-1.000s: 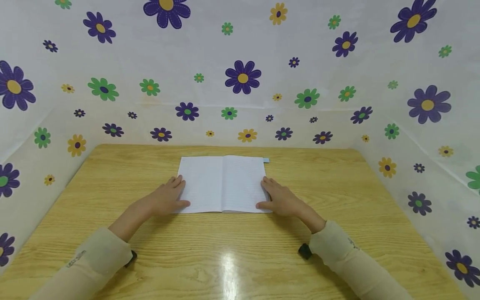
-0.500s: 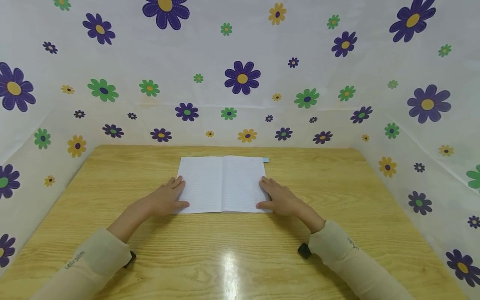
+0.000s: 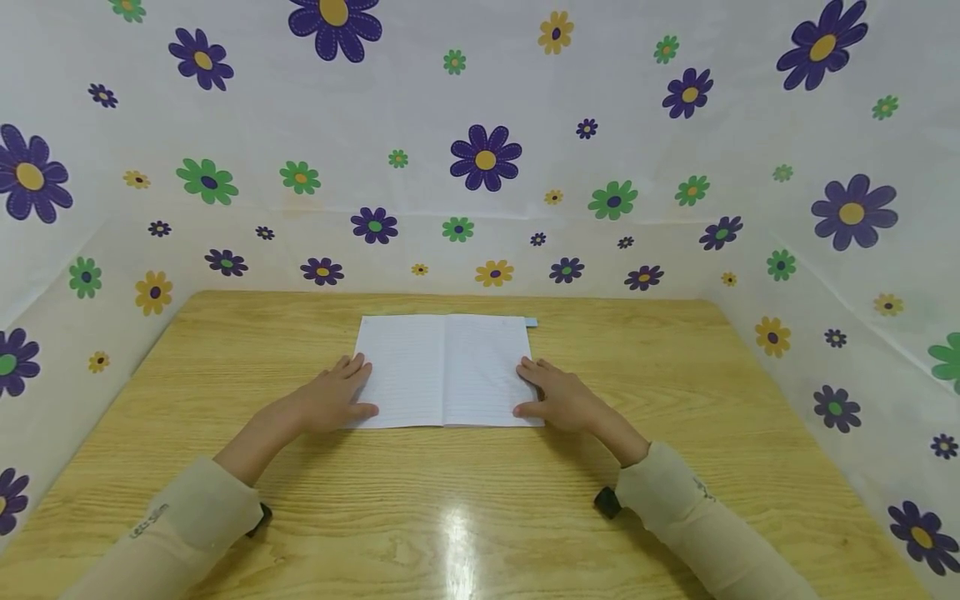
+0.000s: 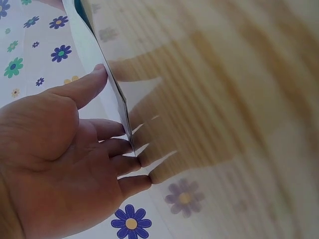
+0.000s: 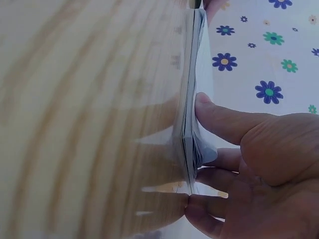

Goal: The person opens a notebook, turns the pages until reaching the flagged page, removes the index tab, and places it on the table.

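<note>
"Two hands at work, then. Where is the notebook?"

"The notebook (image 3: 408, 371) lies open and flat on the wooden bench (image 3: 450, 467), towards its far edge and about the middle from side to side. Its pages are ruled, the centre crease runs away from the person, and a pale blue tab (image 3: 531, 322) sticks out at the far right corner."

"And the left hand?"

"The left hand (image 3: 330, 402) is at the left edge, thumb on the page near the closer corner. Its grip is spread wide, fingers extended; the wrist view shows the little finger touching the bench beside the paper."

"Same on the other side?"

"Nearly. The right hand (image 3: 562, 398) is at the right edge, thumb on the page, grip also spread rather than closed round anything. From that wrist, some sheets bow up next to the fingers, and the lower fingertips meet the bench."

"What else is around?"

"Beige sleeves (image 3: 202, 504) on both arms, a small black object (image 3: 608, 502) under each cuff, and a white sheet (image 3: 420, 100) with purple, green and yellow flowers behind and at both sides."
</note>
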`<act>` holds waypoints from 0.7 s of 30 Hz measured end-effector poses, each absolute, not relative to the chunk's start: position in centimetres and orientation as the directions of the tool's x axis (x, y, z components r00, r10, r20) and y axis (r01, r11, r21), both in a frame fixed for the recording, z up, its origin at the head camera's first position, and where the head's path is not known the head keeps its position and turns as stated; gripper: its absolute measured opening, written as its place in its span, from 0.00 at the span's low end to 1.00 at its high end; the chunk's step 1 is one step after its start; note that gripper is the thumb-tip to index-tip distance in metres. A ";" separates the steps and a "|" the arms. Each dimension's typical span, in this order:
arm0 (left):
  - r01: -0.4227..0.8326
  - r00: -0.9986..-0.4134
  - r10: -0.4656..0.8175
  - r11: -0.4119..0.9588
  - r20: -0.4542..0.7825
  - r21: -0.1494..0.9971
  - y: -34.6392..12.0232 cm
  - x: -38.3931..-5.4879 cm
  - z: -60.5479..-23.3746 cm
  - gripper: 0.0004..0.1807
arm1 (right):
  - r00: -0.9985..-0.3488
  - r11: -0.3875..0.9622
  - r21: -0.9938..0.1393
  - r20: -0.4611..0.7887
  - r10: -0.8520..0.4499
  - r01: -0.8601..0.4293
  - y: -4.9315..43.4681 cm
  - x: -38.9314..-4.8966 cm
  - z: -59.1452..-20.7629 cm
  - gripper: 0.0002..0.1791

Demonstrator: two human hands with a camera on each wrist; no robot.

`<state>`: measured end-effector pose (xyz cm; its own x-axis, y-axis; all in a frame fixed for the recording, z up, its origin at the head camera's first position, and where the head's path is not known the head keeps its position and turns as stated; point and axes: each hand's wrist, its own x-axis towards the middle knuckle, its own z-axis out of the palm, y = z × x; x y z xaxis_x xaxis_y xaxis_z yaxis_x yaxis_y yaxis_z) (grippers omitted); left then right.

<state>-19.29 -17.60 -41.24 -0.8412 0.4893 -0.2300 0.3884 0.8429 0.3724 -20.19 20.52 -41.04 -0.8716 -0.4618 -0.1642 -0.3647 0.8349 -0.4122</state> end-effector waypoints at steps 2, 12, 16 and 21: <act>0.389 -0.840 0.490 0.843 -0.233 0.372 -17.6 -19.3 -41.2 0.43 | -0.883 0.840 -0.415 -0.152 -0.444 -0.351 20.5 -20.2 -41.0 0.37; 0.392 -0.835 0.495 0.842 -0.240 0.371 -17.6 -19.4 -41.1 0.43 | -0.902 0.836 -0.409 -0.062 -0.426 -0.367 20.4 -20.5 -41.1 0.27; 0.391 -0.834 0.495 0.842 -0.243 0.372 -17.6 -19.5 -41.2 0.43 | -0.912 0.835 -0.412 -0.020 -0.409 -0.366 20.3 -20.5 -41.2 0.20; 0.390 -0.834 0.494 0.843 -0.247 0.372 -17.6 -19.4 -41.3 0.44 | -0.923 0.830 -0.423 0.038 -0.384 -0.363 20.1 -20.7 -41.4 0.12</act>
<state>-19.43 -17.60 -41.26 -0.8335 0.4942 -0.2469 0.3896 0.8427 0.3716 -20.67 20.14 -41.44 -0.9227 -0.3836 0.0381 -0.3626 0.8303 -0.4233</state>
